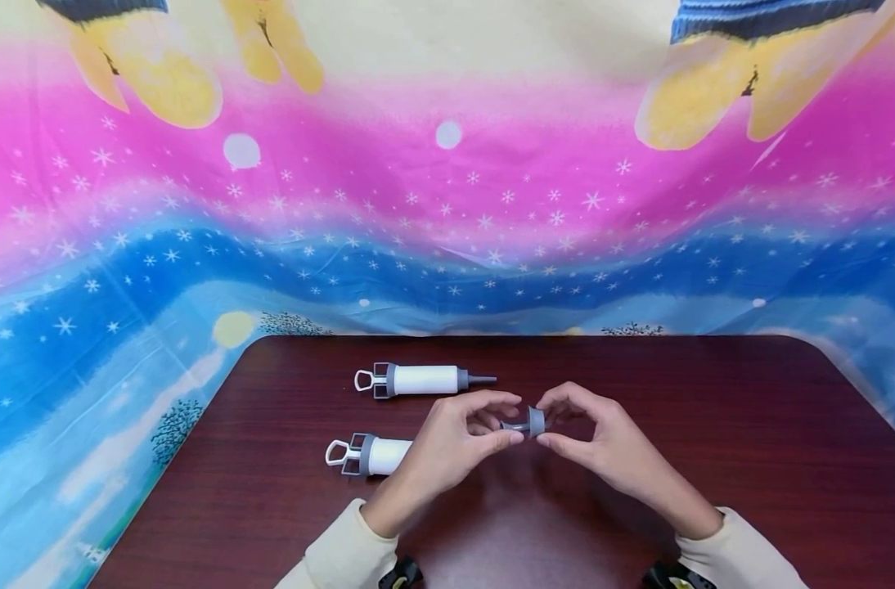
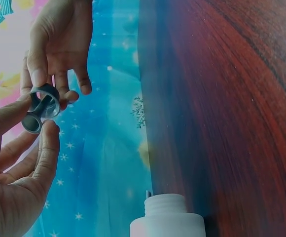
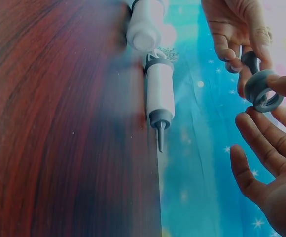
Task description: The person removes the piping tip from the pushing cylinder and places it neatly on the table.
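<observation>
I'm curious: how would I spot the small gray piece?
Above the brown table, look between the left hand and the right hand. The gray piece there is a ring with a flared stem, held up, unlike the white tubes lying nearby.

Small gray fitting (image 1: 536, 421), hollow ring end (image 3: 255, 88), narrower flared stem (image 3: 250, 60), held sideways between opposing fingers (image 1: 563, 394)

Nearer white tube (image 1: 389, 456) partly behind left hand (image 1: 450, 442)

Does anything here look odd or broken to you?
One thing: the nearer tube has a bare ridged neck, while the farther tube wears a grey spout. That mismatch looks odd. The left hand and right hand hold a grey piece between them. No spill or breakage shows.
</observation>
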The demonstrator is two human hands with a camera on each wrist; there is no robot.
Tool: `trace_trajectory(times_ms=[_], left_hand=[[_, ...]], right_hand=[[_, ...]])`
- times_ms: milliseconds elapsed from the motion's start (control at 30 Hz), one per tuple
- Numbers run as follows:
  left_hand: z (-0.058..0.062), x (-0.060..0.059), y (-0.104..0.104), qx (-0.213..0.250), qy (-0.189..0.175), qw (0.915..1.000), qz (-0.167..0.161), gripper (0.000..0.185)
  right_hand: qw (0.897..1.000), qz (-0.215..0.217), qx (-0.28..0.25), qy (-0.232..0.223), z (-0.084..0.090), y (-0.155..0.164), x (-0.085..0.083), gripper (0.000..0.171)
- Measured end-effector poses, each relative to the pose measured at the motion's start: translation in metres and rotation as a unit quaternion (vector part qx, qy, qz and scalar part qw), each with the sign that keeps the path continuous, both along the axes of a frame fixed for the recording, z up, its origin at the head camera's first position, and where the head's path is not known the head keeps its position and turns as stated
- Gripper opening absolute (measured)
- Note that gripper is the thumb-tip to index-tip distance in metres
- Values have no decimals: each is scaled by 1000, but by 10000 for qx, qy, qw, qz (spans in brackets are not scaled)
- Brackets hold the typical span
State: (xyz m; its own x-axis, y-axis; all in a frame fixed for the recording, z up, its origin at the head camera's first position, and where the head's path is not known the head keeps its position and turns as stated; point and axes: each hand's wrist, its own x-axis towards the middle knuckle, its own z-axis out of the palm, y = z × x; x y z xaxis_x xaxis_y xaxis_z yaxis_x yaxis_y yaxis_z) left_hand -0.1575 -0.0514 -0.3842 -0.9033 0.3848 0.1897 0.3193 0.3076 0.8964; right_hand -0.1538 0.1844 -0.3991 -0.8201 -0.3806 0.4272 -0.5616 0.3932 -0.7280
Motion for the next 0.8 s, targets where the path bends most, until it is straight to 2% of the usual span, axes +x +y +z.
trace_trajectory(times_ms=[233, 400, 600, 800], left_hand=[[-2, -2, -2, -64, 78, 9999, 29, 32], [-4, -2, -4, -199, 291, 9994, 47, 28], [-6, -2, -5, -680, 742, 9949, -19, 25], [-9, -2, -4, -919, 772, 9928, -70, 23]], right_hand=[[9999, -95, 6, -114, -1, 5, 1, 31], [9998, -164, 63, -115, 0, 9, 3, 31], [9995, -255, 95, -126, 0, 16, 7, 30], [9987, -397, 311, -29, -4, 27, 9, 31]])
